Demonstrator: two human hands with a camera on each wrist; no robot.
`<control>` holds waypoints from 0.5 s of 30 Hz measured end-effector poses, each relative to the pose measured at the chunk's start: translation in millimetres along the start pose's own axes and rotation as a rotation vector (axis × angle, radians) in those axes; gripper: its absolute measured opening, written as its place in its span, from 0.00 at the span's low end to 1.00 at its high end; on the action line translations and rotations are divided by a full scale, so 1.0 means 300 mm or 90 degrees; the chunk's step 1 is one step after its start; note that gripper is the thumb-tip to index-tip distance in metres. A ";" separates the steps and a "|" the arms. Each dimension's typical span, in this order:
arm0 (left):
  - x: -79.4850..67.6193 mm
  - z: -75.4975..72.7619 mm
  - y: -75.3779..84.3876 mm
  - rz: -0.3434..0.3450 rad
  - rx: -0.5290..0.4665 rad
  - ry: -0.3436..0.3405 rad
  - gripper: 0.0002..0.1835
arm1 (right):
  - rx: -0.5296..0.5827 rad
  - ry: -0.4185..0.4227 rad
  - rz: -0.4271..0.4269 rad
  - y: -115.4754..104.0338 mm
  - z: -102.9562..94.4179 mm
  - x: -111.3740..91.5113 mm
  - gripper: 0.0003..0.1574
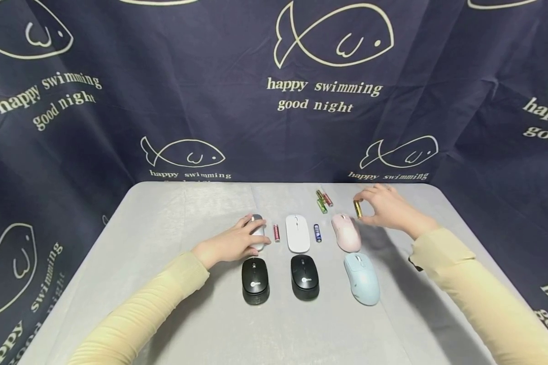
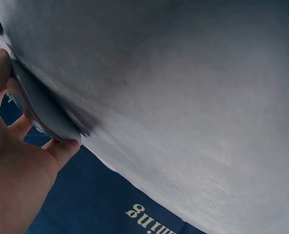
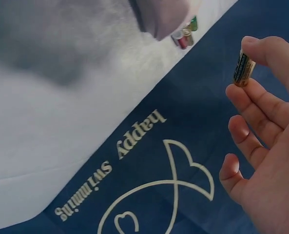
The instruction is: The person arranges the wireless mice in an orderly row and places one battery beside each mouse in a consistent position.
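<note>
Fingers spread across a grey-and-silver computer mouse (image 1: 258, 231), my left hand (image 1: 232, 240) grips it at the left of the table. In the left wrist view, the thumb and fingertips hold the edges of that mouse (image 2: 49, 109). My right hand (image 1: 388, 208) pinches a small gold battery (image 1: 357, 209) between thumb and fingers, just above and right of a pink mouse (image 1: 346, 233). The right wrist view shows the battery (image 3: 243, 70) clasped by its two ends, with the other fingers loosely bent.
A white mouse (image 1: 298, 234) stands between a red battery (image 1: 276, 233) and a blue battery (image 1: 317, 233). Nearer are two black mice, left (image 1: 254, 276) and middle (image 1: 304, 274), and a light blue mouse (image 1: 363, 279). Several batteries (image 1: 322, 205) lie grouped toward the back edge.
</note>
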State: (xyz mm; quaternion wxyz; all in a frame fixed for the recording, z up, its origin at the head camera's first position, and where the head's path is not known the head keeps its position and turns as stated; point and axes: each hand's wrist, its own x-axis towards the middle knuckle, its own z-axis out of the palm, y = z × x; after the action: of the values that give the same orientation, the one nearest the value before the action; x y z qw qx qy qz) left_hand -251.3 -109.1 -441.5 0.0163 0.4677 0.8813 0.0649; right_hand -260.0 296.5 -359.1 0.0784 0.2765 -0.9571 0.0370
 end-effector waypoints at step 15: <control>0.000 -0.006 0.004 0.012 0.004 0.010 0.21 | -0.005 -0.017 0.034 0.047 0.061 -0.074 0.27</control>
State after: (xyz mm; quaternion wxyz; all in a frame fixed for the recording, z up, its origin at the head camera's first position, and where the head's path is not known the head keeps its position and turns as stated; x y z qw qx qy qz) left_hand -250.6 -108.6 -439.7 0.0073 0.4757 0.8771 0.0660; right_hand -251.4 317.8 -381.4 0.0657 0.2507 -0.9653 0.0314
